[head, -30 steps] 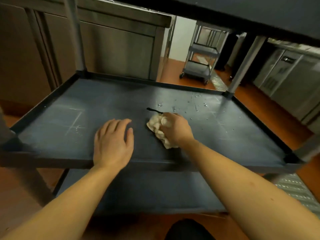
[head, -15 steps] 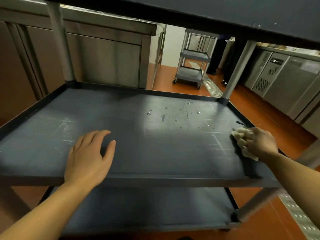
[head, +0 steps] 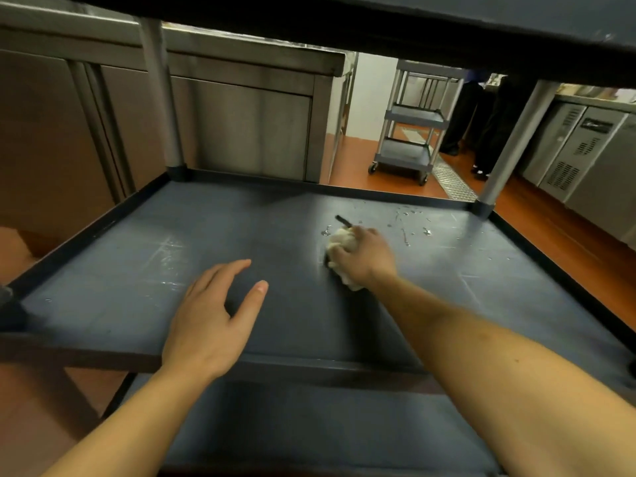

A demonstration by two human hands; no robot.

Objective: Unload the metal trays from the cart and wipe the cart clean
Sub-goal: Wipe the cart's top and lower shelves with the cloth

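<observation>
two hands are on the middle shelf of the cart, a dark flat deck with a low raised rim on all four sides. the left hand lies palm down near the shelf's front edge, left of its middle, fingers straight and thumb spread wide, holding nothing. the right hand is further in, right of the shelf's middle, its fingers curled round a crumpled white cloth pressed on the shelf. a short dark strip sticks out just past the cloth toward the shelf's back rim; what it is cannot be told. water drops are scattered over the shelf's back right part. pale scratches mark its left half. open room runs from the hands out to the shelf's left and right rims. posts rise from the shelf's back left and back right corners. the top shelf hangs low over the shelf, and the bottom shelf shows below its front edge. behind the shelf's back rim stands a steel cabinet; beyond its back right, on orange floor, are a second cart, a grate, dark trouser legs and a fridge. the fridge's dark panel is too small to read.
</observation>
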